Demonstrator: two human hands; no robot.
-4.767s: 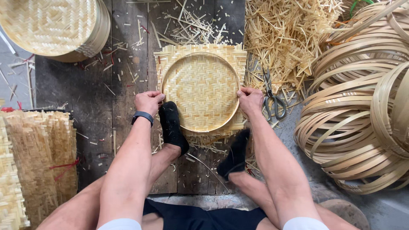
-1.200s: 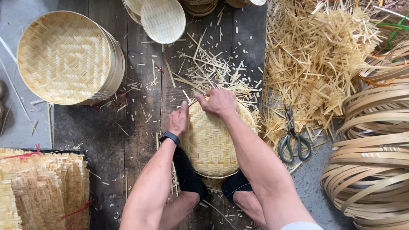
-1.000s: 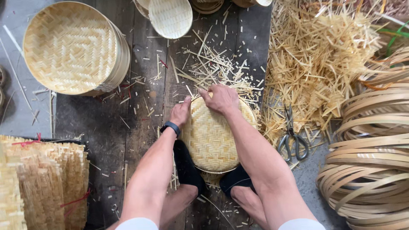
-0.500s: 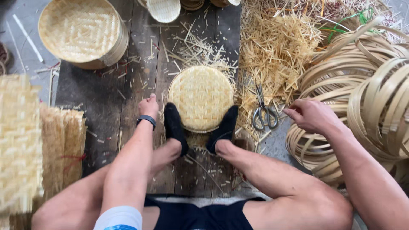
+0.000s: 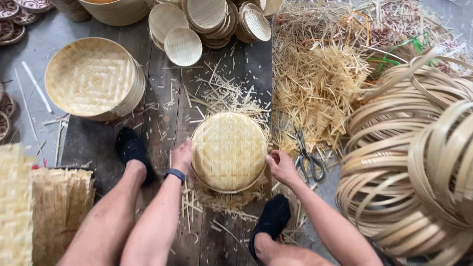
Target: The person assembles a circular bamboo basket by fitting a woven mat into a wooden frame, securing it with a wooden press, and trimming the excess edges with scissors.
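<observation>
At the far left, well away from the fingers, lie stacked woven mats on the plank floor, and behind them stands a large woven tray on its own stack. The person sits on the floor, with one black-socked foot to the left of the left hand and the other foot just below the right hand.

Between the two hands lies the round woven basket, flat on the floor over loose bamboo trimmings. The left hand has its fingers laid flat against the left rim of the basket; they touch it, but they do not close around it. The fingers of the right hand are bent narrow at the right rim, and they seem to pinch the edge, though I cannot see the tips clearly.

To my judgement, the risks are these: cut strip ends around the rim are sharp and can prick the fingertips, and if only one side is pushed, the basket can slide on the loose trimmings. The scissors lie just to the right of the right fingers, so a careless reach could meet the blades.

Further right is a straw heap, and then many coiled bamboo hoops.
</observation>
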